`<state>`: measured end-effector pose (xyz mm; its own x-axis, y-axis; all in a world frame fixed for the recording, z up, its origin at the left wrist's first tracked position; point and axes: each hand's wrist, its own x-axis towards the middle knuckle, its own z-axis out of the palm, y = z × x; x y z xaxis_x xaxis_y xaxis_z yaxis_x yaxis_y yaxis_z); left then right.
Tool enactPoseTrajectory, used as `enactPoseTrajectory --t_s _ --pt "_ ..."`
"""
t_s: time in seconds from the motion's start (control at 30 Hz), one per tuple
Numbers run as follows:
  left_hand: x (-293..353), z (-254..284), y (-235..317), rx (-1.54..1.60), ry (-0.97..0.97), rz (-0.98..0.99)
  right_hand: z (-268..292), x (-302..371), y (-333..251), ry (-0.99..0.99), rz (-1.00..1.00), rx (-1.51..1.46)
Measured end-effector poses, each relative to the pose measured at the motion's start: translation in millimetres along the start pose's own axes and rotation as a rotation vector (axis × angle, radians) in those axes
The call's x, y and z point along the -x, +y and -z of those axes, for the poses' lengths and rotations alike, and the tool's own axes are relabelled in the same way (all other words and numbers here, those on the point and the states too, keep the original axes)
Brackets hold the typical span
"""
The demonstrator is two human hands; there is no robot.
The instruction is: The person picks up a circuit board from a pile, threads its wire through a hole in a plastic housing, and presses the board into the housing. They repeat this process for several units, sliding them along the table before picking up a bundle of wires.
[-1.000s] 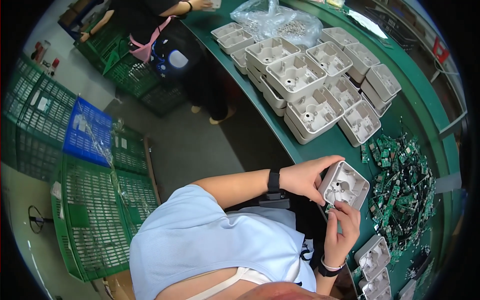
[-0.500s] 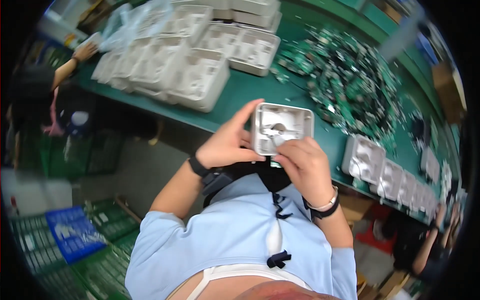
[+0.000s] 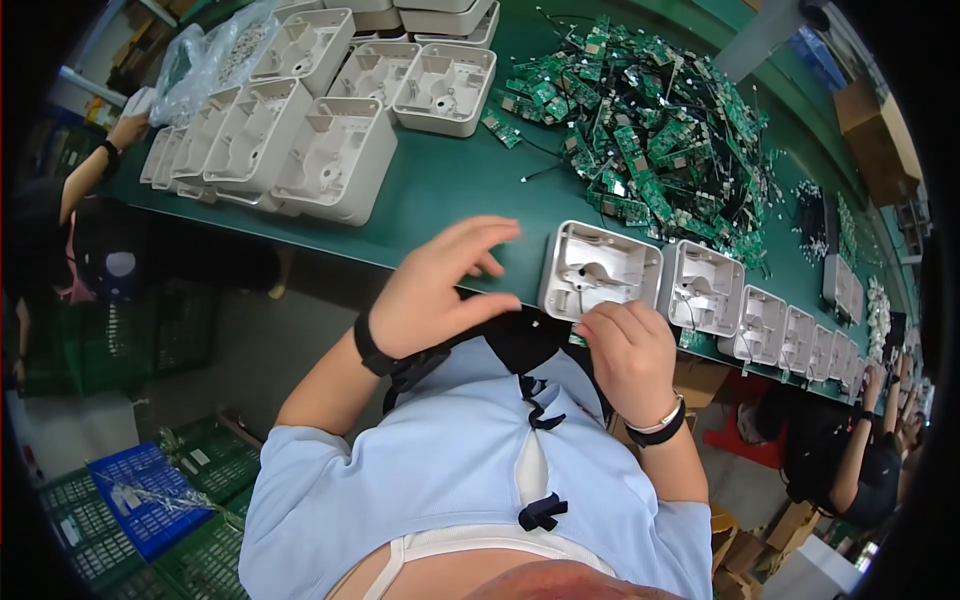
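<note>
A white square plastic housing (image 3: 600, 268) lies open side up at the near edge of the green table (image 3: 470, 190), first in a row of similar housings (image 3: 705, 290). My right hand (image 3: 625, 345) rests at its near edge, fingertips touching the rim. My left hand (image 3: 440, 285) hovers just left of the housing, fingers spread, holding nothing. A black band sits on each wrist.
A heap of green circuit boards with wires (image 3: 660, 130) lies behind the housing. Stacked white housings (image 3: 330, 150) and a clear plastic bag (image 3: 215, 55) fill the table's left. Another person's arm (image 3: 95, 170) reaches in at far left; a person (image 3: 860, 460) sits at right. Green and blue crates (image 3: 140, 495) stand on the floor.
The housing, held up in both hands before, now lies on the table in the row. My left hand has let go and opened.
</note>
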<state>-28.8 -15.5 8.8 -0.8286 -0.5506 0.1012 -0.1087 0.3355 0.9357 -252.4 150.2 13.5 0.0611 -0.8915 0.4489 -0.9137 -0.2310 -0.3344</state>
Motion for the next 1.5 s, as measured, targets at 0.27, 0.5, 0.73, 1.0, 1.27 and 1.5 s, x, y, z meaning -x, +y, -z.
enactPoseTrajectory --t_s 0.27,0.5,0.73,1.0,1.27,1.5 --pt "25 55 5 -1.132 0.809 -0.143 11 -2 9 -0.015 -0.008 0.115" --pt "27 77 -17 -1.295 0.782 -0.002 13 -2 11 -0.076 -0.017 0.176" --pt "23 70 -29 -1.180 0.823 -0.122 44 -18 4 -0.083 -0.071 0.019" --pt "29 40 -26 -0.972 0.633 -0.369 59 -126 16 -0.065 -0.672 -1.017" --pt "41 13 -35 -0.813 0.368 -0.448 -27 -202 125 -0.243 -1.055 -1.355" --pt "39 17 -45 -0.780 0.325 -0.417 -11 -211 94 -0.133 -0.918 -1.841"
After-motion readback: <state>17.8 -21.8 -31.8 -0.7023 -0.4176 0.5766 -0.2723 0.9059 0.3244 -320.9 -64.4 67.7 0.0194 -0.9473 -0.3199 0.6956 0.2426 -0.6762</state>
